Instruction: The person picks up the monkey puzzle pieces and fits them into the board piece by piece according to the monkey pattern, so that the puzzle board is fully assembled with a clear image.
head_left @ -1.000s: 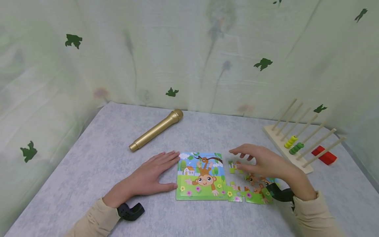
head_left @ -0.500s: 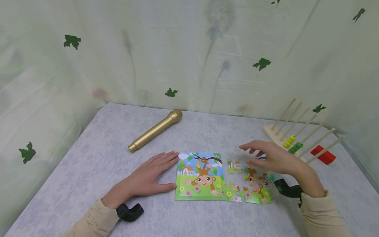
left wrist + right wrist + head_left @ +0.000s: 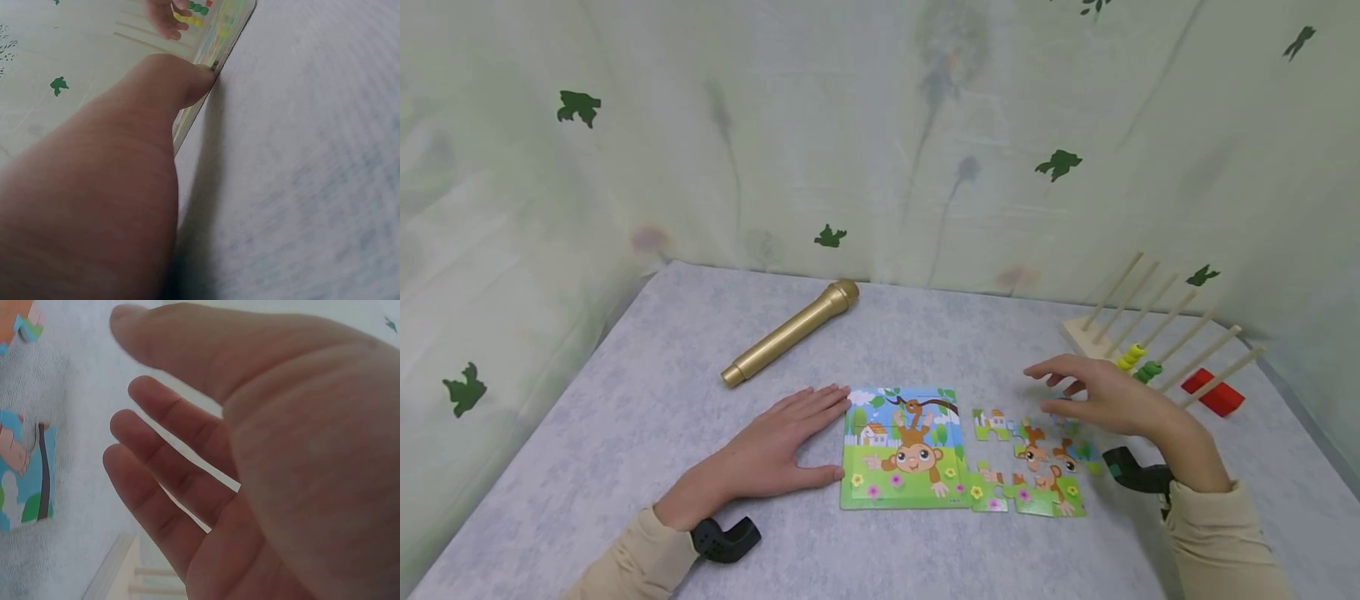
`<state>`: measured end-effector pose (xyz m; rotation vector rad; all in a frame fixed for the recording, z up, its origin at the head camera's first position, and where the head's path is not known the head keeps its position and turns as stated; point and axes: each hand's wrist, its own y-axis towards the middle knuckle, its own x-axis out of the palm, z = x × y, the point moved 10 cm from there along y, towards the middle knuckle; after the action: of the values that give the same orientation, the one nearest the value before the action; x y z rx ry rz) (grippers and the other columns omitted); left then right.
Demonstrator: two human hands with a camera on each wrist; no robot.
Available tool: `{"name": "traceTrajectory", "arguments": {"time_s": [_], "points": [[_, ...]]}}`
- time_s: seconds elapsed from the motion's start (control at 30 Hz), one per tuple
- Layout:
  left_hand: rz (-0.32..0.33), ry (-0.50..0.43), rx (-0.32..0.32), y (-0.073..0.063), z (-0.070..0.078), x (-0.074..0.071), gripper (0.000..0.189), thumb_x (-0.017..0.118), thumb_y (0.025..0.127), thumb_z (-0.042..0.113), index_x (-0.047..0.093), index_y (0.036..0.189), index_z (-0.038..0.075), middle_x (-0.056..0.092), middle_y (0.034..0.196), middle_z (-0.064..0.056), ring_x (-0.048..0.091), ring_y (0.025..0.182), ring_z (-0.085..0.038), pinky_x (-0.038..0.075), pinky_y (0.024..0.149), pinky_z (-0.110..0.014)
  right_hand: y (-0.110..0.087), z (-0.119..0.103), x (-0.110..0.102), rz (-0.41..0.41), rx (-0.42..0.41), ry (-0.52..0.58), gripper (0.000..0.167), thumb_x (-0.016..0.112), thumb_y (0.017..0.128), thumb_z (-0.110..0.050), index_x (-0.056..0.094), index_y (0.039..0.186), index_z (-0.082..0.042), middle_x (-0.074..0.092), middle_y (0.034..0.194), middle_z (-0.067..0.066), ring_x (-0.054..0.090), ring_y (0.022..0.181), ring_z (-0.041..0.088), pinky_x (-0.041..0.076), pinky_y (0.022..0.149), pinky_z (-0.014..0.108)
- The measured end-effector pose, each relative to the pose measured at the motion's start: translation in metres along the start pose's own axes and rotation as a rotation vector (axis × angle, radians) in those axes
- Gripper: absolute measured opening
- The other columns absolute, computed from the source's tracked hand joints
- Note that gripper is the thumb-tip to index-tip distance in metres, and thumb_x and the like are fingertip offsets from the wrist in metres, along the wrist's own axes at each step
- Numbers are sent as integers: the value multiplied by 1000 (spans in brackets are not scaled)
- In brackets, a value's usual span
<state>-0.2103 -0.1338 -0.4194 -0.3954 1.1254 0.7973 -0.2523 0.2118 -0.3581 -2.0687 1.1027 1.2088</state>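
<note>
A square picture puzzle board [image 3: 906,485] with a cartoon monkey lies flat on the table in the head view. My left hand [image 3: 775,458] rests on the table at its left side, fingers straight. Index fingertip and thumb touch the board's edge; the left wrist view shows the thumb [image 3: 190,81] against it. Loose jigsaw pieces [image 3: 1048,502] of a similar monkey picture lie right of the board. Over their far right part hovers my right hand [image 3: 1112,400], its fingers loosely bent and holding nothing. In the right wrist view a blue puzzle piece [image 3: 30,487] lies apart from the fingers.
A gold toy microphone [image 3: 790,333] lies behind the board. At the right stands a wooden peg rack [image 3: 1081,337] with yellow and green beads, partly hidden by my right hand. Beside it is a red block [image 3: 1213,393]. A printed curtain [image 3: 880,133] hangs behind the table.
My right hand has moved to the right over the loose pieces, uncovering those nearer the board. My left hand stays at the board's edge. The head view has shifted slightly.
</note>
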Motion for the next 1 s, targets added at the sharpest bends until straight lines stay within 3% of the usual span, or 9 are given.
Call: {"name": "traceTrajectory", "arguments": {"time_s": [0.27, 0.57, 1.0], "points": [[-7, 0, -5, -4, 0, 2, 87, 62, 95, 64, 36, 162, 14, 29, 170, 0, 27, 157, -23, 25, 128, -50, -5, 17, 5, -26, 57, 19, 44, 81, 91, -18, 67, 132, -9, 69, 129, 6, 65, 112, 29, 60, 89, 35], [13, 5, 5, -1, 1, -2, 86, 64, 95, 62, 37, 161, 14, 29, 170, 0, 27, 157, -23, 25, 128, -49, -6, 32, 6, -75, 99, 57, 42, 79, 90, -7, 66, 130, -6, 68, 129, 8, 63, 115, 30, 59, 95, 45], [-2, 1, -5, 0, -1, 0, 88, 62, 95, 65, 35, 162, 16, 29, 170, 1, 25, 158, -23, 24, 129, -49, -10, 43, 14, -152, 133, 76, 44, 75, 90, -3, 65, 132, -6, 65, 132, 9, 60, 120, 30, 57, 98, 39]]}}
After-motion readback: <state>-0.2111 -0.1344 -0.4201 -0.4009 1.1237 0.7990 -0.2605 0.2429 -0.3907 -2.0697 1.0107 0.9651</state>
